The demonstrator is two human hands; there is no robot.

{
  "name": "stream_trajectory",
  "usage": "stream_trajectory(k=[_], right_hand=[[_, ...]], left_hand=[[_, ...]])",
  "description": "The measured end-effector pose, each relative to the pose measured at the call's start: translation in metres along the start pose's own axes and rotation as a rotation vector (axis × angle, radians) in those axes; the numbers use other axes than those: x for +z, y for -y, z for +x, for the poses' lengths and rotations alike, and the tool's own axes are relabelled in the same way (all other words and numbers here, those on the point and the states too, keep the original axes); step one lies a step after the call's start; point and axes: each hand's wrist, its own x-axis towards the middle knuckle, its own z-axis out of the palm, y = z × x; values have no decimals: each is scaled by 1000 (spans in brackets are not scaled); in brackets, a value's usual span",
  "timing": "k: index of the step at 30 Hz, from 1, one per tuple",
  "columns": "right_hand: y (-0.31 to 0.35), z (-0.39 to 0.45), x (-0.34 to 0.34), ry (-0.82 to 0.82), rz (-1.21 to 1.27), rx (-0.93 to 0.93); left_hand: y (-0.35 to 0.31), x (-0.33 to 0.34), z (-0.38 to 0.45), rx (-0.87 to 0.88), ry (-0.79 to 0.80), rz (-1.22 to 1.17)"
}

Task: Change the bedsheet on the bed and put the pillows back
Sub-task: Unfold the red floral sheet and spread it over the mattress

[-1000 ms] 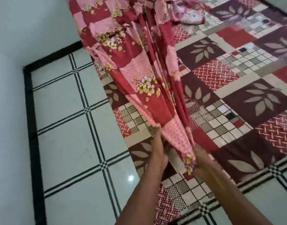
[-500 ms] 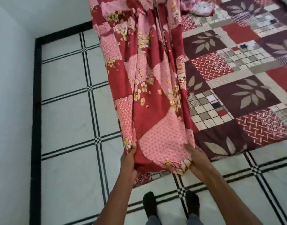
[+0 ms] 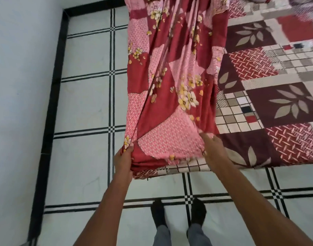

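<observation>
Hands pinch floral sheet near edge: left hand at left corner, right hand at right; long axis runs away up bed.

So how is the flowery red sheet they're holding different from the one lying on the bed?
The flowery sheet is red and pink with yellow blossoms; the bed sheet is maroon with beige leaves and grids. The flowery sheet is bunched into long folds, gripped by the left hand and right hand; the bed sheet lies spread flat. Both are patchwork prints in reds.
</observation>
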Motion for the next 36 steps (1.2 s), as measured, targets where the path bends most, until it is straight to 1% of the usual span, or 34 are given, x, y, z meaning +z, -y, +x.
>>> stream_trajectory(k=[2,5,7,9,11,13,16,18,21,22,23,24,26,28,30,33,36], right_hand=[[-29,-18,-17,-90,-85,-13],[-89,-45,-32,-178,-136,47],[-119,-60,-31,-221,-135,72],[-130,-69,-26,-241,-104,60],[-125,-70,-17,-228,-34,54],[-112,-69,-10,-177,53,36],[-96,-67,1,-169,194,48],[-92,-67,4,-159,282,60],[-83,-66,6,-6,294,40],[-78,-63,8,12,283,31],[-75,-58,9,-11,282,23],[-73,-53,8,-75,268,10],[-81,-48,0,-274,196,-13],[-106,-52,-16,-433,148,14],[-139,-58,-36,-541,134,75],[-168,-60,-50,-618,125,111],[-161,-59,-44,-590,185,127]], left_hand=[[3,-14,-1,-8,-36,40],[15,-39,1,-37,-81,118],[23,-54,2,-55,-76,138],[23,-67,5,-62,-27,110],[19,-78,10,-88,80,34],[11,-88,12,-124,181,-5],[1,-103,9,-130,312,49],[4,-114,9,-116,333,126],[19,-121,9,-98,327,232],[23,-120,9,-76,324,267],[26,-120,9,-59,313,282],[30,-119,10,-51,302,275],[35,-119,12,-52,248,217],[41,-119,18,-57,192,199],[44,-118,22,-58,176,229],[44,-113,24,-42,157,241],[43,-115,29,-46,152,208]])
